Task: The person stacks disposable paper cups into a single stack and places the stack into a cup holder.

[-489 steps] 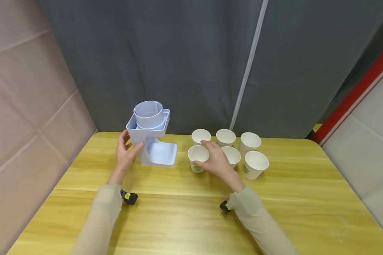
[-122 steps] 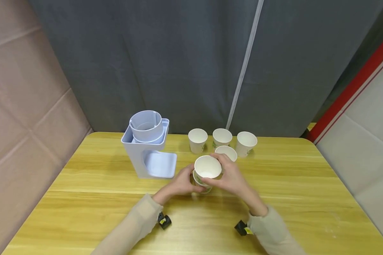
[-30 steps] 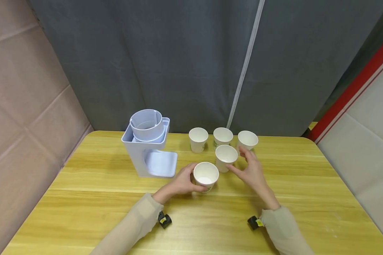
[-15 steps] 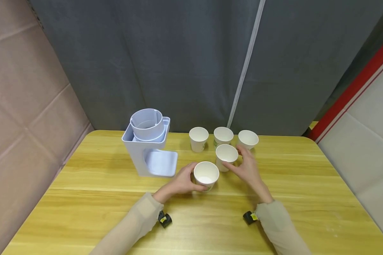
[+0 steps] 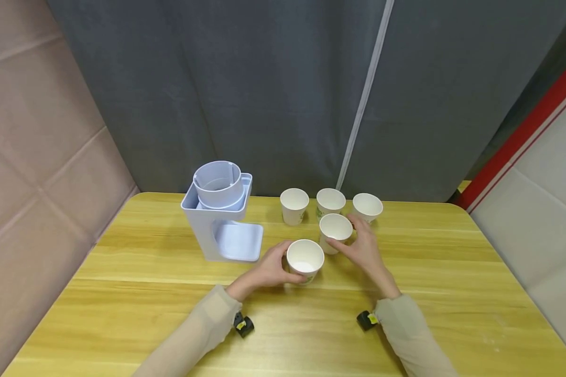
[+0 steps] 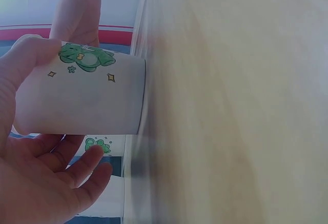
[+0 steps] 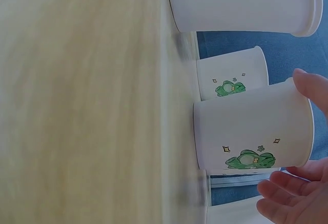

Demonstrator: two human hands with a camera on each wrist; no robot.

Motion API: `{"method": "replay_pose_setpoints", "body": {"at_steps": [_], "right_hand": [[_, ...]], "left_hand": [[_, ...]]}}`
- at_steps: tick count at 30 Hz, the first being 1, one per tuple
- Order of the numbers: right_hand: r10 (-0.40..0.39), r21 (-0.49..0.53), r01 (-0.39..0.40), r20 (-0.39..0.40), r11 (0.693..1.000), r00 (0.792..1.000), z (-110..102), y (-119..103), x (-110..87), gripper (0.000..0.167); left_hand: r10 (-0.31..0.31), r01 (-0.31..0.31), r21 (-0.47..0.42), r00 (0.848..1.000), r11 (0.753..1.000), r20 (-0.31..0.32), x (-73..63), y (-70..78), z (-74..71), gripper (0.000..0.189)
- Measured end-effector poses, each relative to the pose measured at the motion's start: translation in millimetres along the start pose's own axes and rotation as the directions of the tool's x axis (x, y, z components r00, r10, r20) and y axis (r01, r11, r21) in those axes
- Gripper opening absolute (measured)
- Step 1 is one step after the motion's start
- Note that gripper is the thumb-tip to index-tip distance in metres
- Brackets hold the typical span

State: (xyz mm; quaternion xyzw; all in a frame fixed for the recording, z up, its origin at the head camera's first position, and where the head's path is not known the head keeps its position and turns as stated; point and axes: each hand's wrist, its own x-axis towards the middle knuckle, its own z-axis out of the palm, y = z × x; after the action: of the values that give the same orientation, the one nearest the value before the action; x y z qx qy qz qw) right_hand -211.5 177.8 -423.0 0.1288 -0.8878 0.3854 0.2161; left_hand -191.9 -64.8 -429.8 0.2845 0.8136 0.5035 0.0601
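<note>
In the head view my left hand [image 5: 270,268] holds a white paper cup [image 5: 305,256] near the middle of the table, fingers and thumb round its sides. It stands upright, a green cartoon animal on its side in the left wrist view. My right hand [image 5: 365,254] grips a second paper cup [image 5: 332,235] just behind and to the right; in the right wrist view its thumb [image 7: 310,86] lies at the rim and the fingers at the opposite side. That cup stands upright on the table, apart from the first. Both look empty from above.
Three more paper cups stand in a back row: left cup [image 5: 293,207], middle cup [image 5: 330,201] and right cup [image 5: 368,206]. Left of them is a pale blue plastic stand [image 5: 203,230] bearing a round container [image 5: 217,191]. A grey curtain [image 5: 264,94] hangs behind the wooden table [image 5: 146,314].
Earlier my right hand held a cup over the one in my left hand; now a single rim shows there. The right hand has moved to the cup behind and closed in on it.
</note>
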Motion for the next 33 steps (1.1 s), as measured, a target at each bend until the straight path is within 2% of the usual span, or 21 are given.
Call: {"method": "replay_pose_setpoints", "body": {"at_steps": [12, 23, 33], "right_hand": [[0.036, 0.030, -0.037, 0.027, 0.999, 0.999, 1.5, -2.2, 1.1, 0.072], [0.053, 0.039, -0.054, 0.025, 0.998, 0.998, 2.3, -0.9, 1.5, 0.071], [0.030, 0.053, -0.030, -0.004, 0.998, 1.000, -4.2, -6.6, 1.8, 0.064]], "left_hand": [[0.025, -0.025, 0.007, 1.000, 1.000, -0.007, -1.8, 0.7, 0.5, 0.068], [-0.006, 0.006, -0.005, 1.000, 1.000, -0.001, -1.3, 0.2, 0.9, 0.068], [-0.012, 0.012, -0.025, 1.000, 1.000, -0.001, -0.4, -0.4, 0.4, 0.068]]}}
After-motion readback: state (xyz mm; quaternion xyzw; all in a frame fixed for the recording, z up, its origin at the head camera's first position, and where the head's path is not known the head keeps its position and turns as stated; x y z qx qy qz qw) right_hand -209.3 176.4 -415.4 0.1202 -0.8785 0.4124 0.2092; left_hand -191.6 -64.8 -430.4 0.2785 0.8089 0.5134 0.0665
